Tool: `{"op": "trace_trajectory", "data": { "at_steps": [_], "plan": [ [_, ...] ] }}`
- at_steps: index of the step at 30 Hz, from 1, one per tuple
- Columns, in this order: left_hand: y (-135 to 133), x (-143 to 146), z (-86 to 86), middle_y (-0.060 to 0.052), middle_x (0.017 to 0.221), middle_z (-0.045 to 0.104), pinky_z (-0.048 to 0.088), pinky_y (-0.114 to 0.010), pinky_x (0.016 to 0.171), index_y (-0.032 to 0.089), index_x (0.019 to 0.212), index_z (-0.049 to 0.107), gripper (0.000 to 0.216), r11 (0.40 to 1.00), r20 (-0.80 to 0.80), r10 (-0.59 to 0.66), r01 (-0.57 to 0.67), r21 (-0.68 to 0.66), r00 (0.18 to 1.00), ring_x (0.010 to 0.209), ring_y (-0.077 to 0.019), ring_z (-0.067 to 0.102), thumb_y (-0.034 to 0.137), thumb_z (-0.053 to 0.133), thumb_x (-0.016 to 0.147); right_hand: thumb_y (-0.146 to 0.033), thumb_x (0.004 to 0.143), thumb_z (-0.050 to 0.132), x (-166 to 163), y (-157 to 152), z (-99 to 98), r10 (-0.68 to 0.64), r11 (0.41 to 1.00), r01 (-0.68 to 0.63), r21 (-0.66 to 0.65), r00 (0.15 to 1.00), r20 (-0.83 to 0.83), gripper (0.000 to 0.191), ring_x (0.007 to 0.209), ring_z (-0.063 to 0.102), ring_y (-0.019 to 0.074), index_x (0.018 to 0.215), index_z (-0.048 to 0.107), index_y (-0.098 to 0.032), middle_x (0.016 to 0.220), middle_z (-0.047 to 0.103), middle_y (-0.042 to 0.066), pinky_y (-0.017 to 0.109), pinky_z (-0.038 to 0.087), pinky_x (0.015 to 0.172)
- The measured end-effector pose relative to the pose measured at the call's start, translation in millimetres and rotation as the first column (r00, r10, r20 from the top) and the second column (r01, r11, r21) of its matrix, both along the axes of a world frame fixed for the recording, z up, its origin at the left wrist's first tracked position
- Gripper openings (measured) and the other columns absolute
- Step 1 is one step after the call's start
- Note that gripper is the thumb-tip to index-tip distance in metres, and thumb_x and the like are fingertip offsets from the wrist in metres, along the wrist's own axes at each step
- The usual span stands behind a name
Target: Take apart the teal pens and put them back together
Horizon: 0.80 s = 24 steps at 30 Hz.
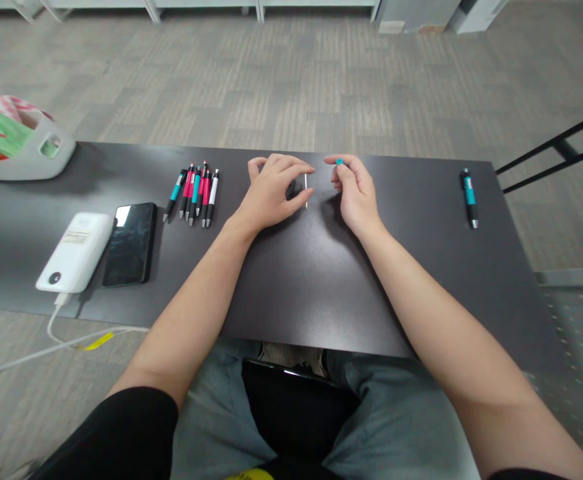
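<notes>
My left hand [271, 190] rests on the dark table [291, 280] near its far edge, fingers curled in a pinch on a thin white pen refill [306, 191] that stands nearly upright; a dark piece shows under the fingers. My right hand [355, 190] is close beside it, fingers pinched on a small teal pen part [340, 162]. To the left of my left hand lies a row of several pens [194, 195], teal, pink and white with black grips. One teal pen [469, 197] lies alone at the far right.
A white power bank [75, 252] with a cable and a black phone [130, 243] lie at the left. A grey object with a colourful bag [14, 140] sits at the far left corner. Black metal bars [556, 150] stand right of the table. Carpet lies beyond.
</notes>
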<state>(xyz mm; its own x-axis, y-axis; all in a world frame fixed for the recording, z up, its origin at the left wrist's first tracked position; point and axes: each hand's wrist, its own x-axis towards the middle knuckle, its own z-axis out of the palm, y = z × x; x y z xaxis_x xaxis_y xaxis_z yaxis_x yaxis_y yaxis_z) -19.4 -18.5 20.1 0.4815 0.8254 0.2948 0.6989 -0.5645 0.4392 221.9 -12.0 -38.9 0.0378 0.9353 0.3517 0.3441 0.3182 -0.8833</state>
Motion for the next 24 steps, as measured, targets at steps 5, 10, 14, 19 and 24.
{"op": "trace_trajectory", "data": {
  "at_steps": [5,10,14,19,24],
  "plan": [
    [8,-2,-4.1,-0.009,0.156,0.086,0.039,-0.065,0.136,0.036,0.148,0.082,0.032,0.974,0.078,0.215,-0.22,0.061,0.973,0.156,-0.0423,0.069,0.041,0.066,0.121,-0.084,0.121,0.067,1,-5,7.5,0.018,1.0,-0.018,-0.004,0.999,0.032,0.061,0.118,0.081,0.0345,0.154,0.085,-0.035,0.121,0.082,0.01,0.061,0.072,0.116],
    [13,-4,-4.0,-0.008,0.151,0.088,0.042,-0.063,0.136,0.038,0.158,0.073,0.041,0.936,0.192,0.343,-0.352,0.015,0.92,0.147,-0.0386,0.075,0.039,0.068,0.118,-0.069,0.11,0.088,8,-6,9.4,-0.008,1.0,0.008,0.009,0.997,0.081,0.048,0.099,0.078,0.0307,0.14,0.082,-0.032,0.11,0.082,0.007,0.058,0.074,0.107],
    [15,-3,-0.8,-0.008,0.15,0.088,0.042,-0.063,0.138,0.037,0.162,0.066,0.047,0.914,0.233,0.403,-0.401,-0.062,0.885,0.147,-0.0375,0.077,0.038,0.072,0.115,-0.049,0.101,0.094,20,-4,15.0,-0.045,0.999,0.041,0.023,0.984,0.173,0.025,0.099,0.077,0.0301,0.113,0.082,-0.03,0.109,0.082,0.007,0.057,0.072,0.108],
    [20,-7,-8.3,-0.008,0.147,0.089,0.044,-0.065,0.137,0.037,0.163,0.065,0.047,0.922,0.24,0.383,-0.383,-0.046,0.892,0.146,-0.0382,0.076,0.043,0.071,0.117,-0.029,0.097,0.087,27,-4,24.5,0.023,1.0,-0.023,-0.006,0.963,0.269,0.014,0.103,0.079,0.0315,0.11,0.091,-0.027,0.121,0.081,0.012,0.057,0.072,0.108],
    [24,-11,-16.5,-0.008,0.139,0.09,0.044,-0.066,0.132,0.037,0.163,0.067,0.042,0.942,0.245,0.327,-0.337,-0.001,0.913,0.139,-0.0368,0.077,0.044,0.066,0.122,-0.023,0.095,0.083,26,-7,26.4,0.104,0.993,-0.114,0.014,0.949,0.297,0.024,0.104,0.08,0.0321,0.116,0.093,-0.026,0.111,0.082,0.01,0.059,0.071,0.107]
  ]
}}
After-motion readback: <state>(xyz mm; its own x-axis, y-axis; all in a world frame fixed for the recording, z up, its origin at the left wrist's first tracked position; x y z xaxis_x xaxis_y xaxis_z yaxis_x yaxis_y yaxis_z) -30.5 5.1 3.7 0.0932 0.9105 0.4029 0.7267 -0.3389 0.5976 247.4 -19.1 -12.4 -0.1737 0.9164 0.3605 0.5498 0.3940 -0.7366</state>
